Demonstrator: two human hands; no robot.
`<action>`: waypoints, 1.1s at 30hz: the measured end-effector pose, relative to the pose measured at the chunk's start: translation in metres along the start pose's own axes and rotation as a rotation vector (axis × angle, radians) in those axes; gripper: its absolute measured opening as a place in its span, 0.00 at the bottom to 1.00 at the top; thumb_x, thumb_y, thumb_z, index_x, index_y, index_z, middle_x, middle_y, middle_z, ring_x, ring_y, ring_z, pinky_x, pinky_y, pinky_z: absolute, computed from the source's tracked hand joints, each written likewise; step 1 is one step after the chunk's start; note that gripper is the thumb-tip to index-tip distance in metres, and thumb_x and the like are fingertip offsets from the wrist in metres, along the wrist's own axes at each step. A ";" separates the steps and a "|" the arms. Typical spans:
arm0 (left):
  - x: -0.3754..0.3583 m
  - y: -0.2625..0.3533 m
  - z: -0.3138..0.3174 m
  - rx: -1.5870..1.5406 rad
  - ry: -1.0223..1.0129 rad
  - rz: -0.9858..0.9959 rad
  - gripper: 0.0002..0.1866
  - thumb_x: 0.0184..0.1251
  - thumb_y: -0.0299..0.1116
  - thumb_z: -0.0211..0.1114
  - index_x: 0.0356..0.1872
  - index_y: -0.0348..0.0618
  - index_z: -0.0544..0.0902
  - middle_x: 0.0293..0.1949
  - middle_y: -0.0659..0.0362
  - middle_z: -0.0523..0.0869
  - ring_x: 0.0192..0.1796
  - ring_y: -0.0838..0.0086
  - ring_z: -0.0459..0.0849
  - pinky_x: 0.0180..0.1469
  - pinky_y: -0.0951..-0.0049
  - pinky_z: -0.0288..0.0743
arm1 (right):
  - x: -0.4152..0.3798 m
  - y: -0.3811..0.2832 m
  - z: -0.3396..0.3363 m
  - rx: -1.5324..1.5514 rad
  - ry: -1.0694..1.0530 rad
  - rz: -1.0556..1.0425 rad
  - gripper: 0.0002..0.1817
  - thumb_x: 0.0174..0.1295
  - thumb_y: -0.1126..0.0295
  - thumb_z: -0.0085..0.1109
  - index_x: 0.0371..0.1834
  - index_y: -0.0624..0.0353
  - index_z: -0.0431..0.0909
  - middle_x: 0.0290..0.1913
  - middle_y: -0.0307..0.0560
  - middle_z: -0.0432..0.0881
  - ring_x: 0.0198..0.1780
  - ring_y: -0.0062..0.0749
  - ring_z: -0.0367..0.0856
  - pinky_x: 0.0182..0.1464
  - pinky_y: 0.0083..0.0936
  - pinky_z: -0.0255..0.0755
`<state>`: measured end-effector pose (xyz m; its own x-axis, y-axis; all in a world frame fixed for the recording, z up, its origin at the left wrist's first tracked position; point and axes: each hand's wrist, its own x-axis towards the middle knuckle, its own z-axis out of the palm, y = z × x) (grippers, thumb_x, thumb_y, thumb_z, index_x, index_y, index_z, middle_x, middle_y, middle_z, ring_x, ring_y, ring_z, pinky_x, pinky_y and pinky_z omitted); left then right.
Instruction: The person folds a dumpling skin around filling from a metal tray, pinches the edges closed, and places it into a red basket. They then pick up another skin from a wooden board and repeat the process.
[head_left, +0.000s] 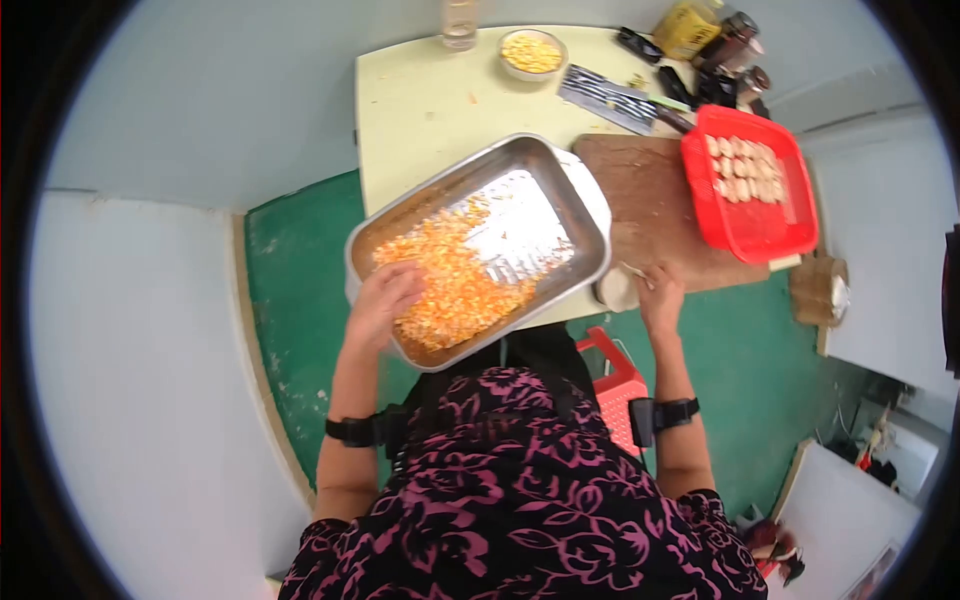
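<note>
A deep metal tray (535,150) sits tilted across the near edge of the table. Chopped orange and white food (455,285) covers its left and lower part, and bare shiny metal shows at the upper right. My left hand (388,300) reaches over the tray's left side, fingers loosely stretched at the food and a little apart. Beside the tray's lower right corner, my right hand (660,298) is closed on the rim of a small pale bowl (617,288). The bowl's inside is hard to make out.
A brown cutting board (640,215) carries part of a red basket (745,245) with rows of pale pieces. Behind lie a cleaver (610,100), a bowl of yellow bits (531,55), a glass (460,25) and several bottles (690,28). A red stool (618,395) stands below.
</note>
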<state>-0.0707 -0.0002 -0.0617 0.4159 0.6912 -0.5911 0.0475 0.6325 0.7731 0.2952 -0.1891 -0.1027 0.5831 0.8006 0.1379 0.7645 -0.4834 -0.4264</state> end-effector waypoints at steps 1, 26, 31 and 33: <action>-0.001 -0.001 -0.001 0.006 0.001 -0.002 0.15 0.65 0.34 0.56 0.49 0.37 0.72 0.43 0.55 0.79 0.44 0.73 0.79 0.47 0.75 0.73 | -0.001 0.002 0.000 -0.012 0.004 0.016 0.09 0.47 0.71 0.62 0.31 0.61 0.80 0.29 0.53 0.79 0.33 0.47 0.78 0.37 0.37 0.70; 0.038 0.021 0.202 0.426 -0.650 0.048 0.16 0.65 0.31 0.53 0.52 0.36 0.70 0.50 0.56 0.75 0.52 0.74 0.75 0.51 0.75 0.70 | 0.009 0.036 -0.006 -0.058 0.122 0.009 0.10 0.42 0.77 0.57 0.32 0.56 0.79 0.31 0.48 0.77 0.37 0.42 0.74 0.39 0.37 0.66; 0.081 -0.016 0.264 0.537 -0.685 0.022 0.21 0.63 0.28 0.53 0.57 0.37 0.66 0.55 0.53 0.71 0.57 0.72 0.70 0.54 0.73 0.67 | 0.017 0.034 -0.010 0.007 0.100 -0.063 0.14 0.43 0.74 0.58 0.36 0.53 0.80 0.32 0.45 0.76 0.38 0.40 0.74 0.40 0.36 0.65; 0.092 -0.022 0.281 0.451 -0.646 -0.144 0.23 0.62 0.27 0.53 0.59 0.38 0.64 0.57 0.53 0.69 0.58 0.71 0.68 0.55 0.72 0.67 | 0.022 0.036 -0.007 0.025 0.082 -0.037 0.13 0.43 0.72 0.60 0.36 0.53 0.80 0.31 0.45 0.76 0.37 0.41 0.74 0.39 0.36 0.66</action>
<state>0.2220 -0.0493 -0.0687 0.8148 0.1867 -0.5489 0.4462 0.4025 0.7993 0.3372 -0.1915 -0.1084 0.5756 0.7857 0.2264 0.7797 -0.4440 -0.4416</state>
